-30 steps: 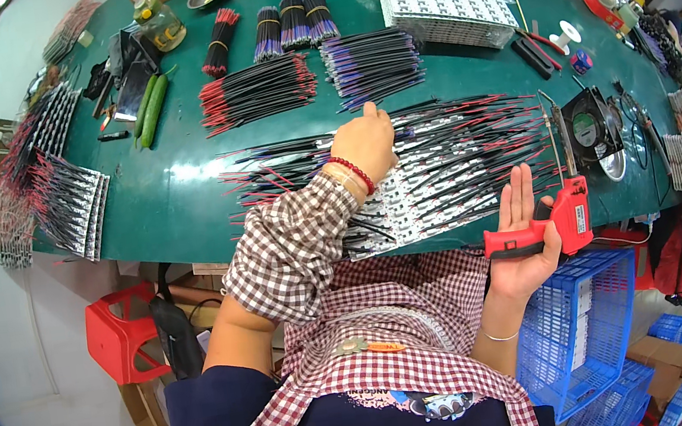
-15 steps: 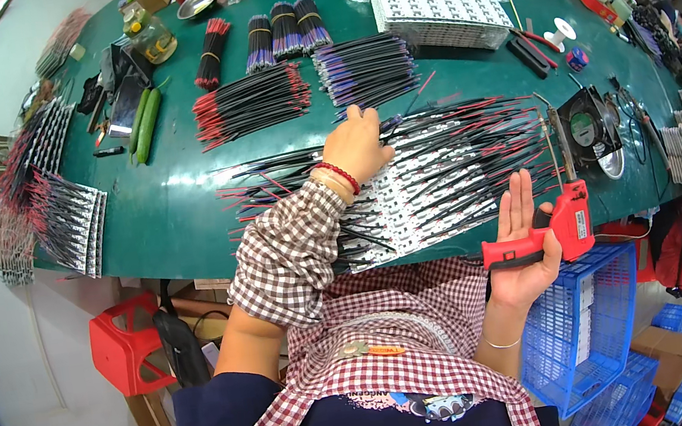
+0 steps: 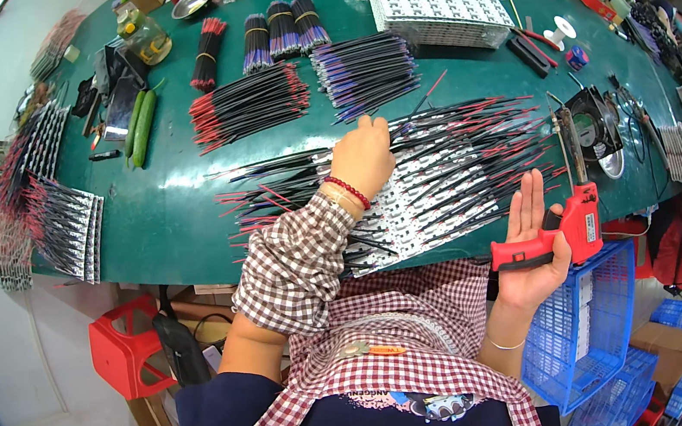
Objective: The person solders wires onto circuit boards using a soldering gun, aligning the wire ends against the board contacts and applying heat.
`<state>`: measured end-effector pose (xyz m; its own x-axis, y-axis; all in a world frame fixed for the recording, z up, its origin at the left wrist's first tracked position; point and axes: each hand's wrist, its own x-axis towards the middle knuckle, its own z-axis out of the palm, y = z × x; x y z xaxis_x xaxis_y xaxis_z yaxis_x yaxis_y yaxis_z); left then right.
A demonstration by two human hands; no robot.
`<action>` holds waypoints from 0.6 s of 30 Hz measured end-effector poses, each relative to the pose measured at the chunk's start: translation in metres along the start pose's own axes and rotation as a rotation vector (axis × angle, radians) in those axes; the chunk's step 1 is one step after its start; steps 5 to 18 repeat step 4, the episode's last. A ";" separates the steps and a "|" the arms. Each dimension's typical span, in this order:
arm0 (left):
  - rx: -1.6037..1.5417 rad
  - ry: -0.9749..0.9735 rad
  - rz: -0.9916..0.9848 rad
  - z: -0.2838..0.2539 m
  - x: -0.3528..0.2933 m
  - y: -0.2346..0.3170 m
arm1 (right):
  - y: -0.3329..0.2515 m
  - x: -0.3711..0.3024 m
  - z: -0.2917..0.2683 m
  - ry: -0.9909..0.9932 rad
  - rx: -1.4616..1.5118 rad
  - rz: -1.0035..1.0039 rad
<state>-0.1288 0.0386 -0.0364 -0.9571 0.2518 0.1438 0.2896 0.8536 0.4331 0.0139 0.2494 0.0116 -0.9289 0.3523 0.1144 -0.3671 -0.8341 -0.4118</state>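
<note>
My left hand (image 3: 364, 162), with a red bead bracelet, is closed over the far part of a white circuit board panel (image 3: 408, 195). A slanting black wire (image 3: 418, 106) with a red end comes out from its fingers; the fingertips themselves are hidden. Many black wires (image 3: 478, 133) with red ends lie across the panel, sticking out on both sides. My right hand (image 3: 535, 260) holds a red soldering gun (image 3: 578, 227) at the panel's right, thumb over the handle and the other fingers stretched upward. The gun's metal tip points away from me, beside the wire ends.
Behind the panel lie red-ended wires (image 3: 248, 107), purple-ended wires (image 3: 365, 74) and banded bundles (image 3: 282, 29). A stack of white panels (image 3: 438, 3) stands farther back. A black fan (image 3: 593, 125) sits right. Wired panels (image 3: 67, 221) and cucumbers (image 3: 143, 127) are left. Blue crates (image 3: 581, 336) stand below.
My left hand has moved slightly right and nearer, and the slanting wire has shifted with it. My right hand has carried the soldering gun a little to the right, away from the panel.
</note>
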 end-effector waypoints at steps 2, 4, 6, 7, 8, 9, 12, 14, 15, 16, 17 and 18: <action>-0.010 0.003 -0.003 -0.002 -0.002 -0.001 | -0.002 -0.001 0.001 -0.010 -0.024 -0.009; -0.021 0.007 -0.004 -0.002 -0.003 -0.002 | -0.004 -0.001 -0.003 -0.024 0.004 -0.007; -0.021 0.007 -0.004 -0.002 -0.003 -0.002 | -0.004 -0.001 -0.003 -0.024 0.004 -0.007; -0.021 0.007 -0.004 -0.002 -0.003 -0.002 | -0.004 -0.001 -0.003 -0.024 0.004 -0.007; -0.021 0.007 -0.004 -0.002 -0.003 -0.002 | -0.004 -0.001 -0.003 -0.024 0.004 -0.007; -0.021 0.007 -0.004 -0.002 -0.003 -0.002 | -0.004 -0.001 -0.003 -0.024 0.004 -0.007; -0.021 0.007 -0.004 -0.002 -0.003 -0.002 | -0.004 -0.001 -0.003 -0.024 0.004 -0.007; -0.021 0.007 -0.004 -0.002 -0.003 -0.002 | -0.004 -0.001 -0.003 -0.024 0.004 -0.007; -0.021 0.007 -0.004 -0.002 -0.003 -0.002 | -0.004 -0.001 -0.003 -0.024 0.004 -0.007; -0.021 0.007 -0.004 -0.002 -0.003 -0.002 | -0.004 -0.001 -0.003 -0.024 0.004 -0.007; -0.021 0.007 -0.004 -0.002 -0.003 -0.002 | -0.004 -0.001 -0.003 -0.024 0.004 -0.007; -0.021 0.007 -0.004 -0.002 -0.003 -0.002 | -0.004 -0.001 -0.003 -0.024 0.004 -0.007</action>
